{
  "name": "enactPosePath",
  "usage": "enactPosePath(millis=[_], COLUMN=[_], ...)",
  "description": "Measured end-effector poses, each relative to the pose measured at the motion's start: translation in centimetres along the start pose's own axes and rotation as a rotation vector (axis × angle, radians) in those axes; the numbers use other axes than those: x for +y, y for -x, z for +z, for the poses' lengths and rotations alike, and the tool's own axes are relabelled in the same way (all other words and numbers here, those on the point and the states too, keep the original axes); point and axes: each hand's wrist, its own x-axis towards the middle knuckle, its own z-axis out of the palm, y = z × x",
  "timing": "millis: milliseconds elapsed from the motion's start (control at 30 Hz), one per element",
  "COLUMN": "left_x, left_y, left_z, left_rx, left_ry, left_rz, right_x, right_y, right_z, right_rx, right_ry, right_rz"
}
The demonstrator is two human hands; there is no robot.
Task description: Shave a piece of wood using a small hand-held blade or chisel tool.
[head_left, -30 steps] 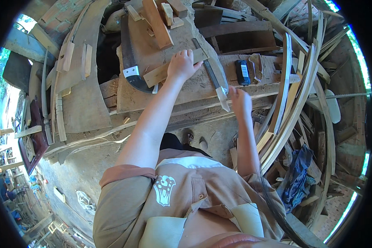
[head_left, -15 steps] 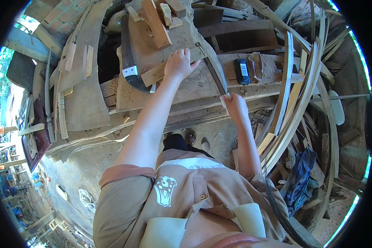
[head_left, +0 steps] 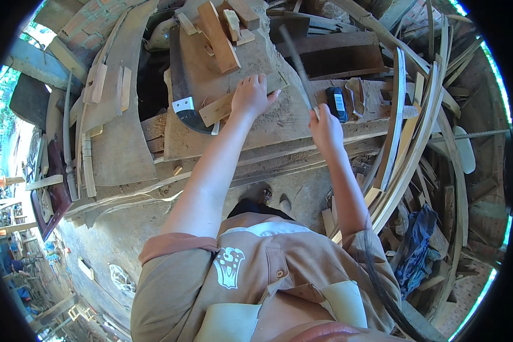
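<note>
Before me on a dusty brown timber workbench [head_left: 265, 126], a person's left hand [head_left: 251, 98] clasps a short, flat tan wooden board [head_left: 216, 109] while the right hand [head_left: 326, 130] tightly grips a long, narrow grey metal tool [head_left: 298, 62] beside it, seemingly being positioned, and meeting the wood would call for steady pressure.

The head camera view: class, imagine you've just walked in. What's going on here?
A person stands at a rough brown wooden slab, with both hands busy. The left hand is on a flat, light-brown wooden strip that lies on the slab. The right hand grips a long, thin grey metal tool, which points away from the person, to the right of the strip. A reddish-brown rectangular wooden block lies farther off, beyond the left hand.
</note>
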Motion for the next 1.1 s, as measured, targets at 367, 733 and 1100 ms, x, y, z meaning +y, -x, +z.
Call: enactPosePath(millis=[367, 733, 1100], left_x=[0.1, -0.2, -0.1], left_y=[-0.2, -0.1, -0.8], left_z=[-0.2, 0.3, 0.1], left_rx=[-0.002, 0.031, -0.065], left_ry=[0.043, 0.011, 0.002], left_rz=[0.006, 0.087, -0.021], right_x=[-2.8, -2.6, -3.9], right_y=[-2.9, -2.1, -3.4], right_z=[1.9, 2.0, 2.0], right_rx=[-0.106, -0.190, -0.218], right_ry=[0.240, 0.218, 0.207], right_rz=[-0.128, -0.077, -0.023])
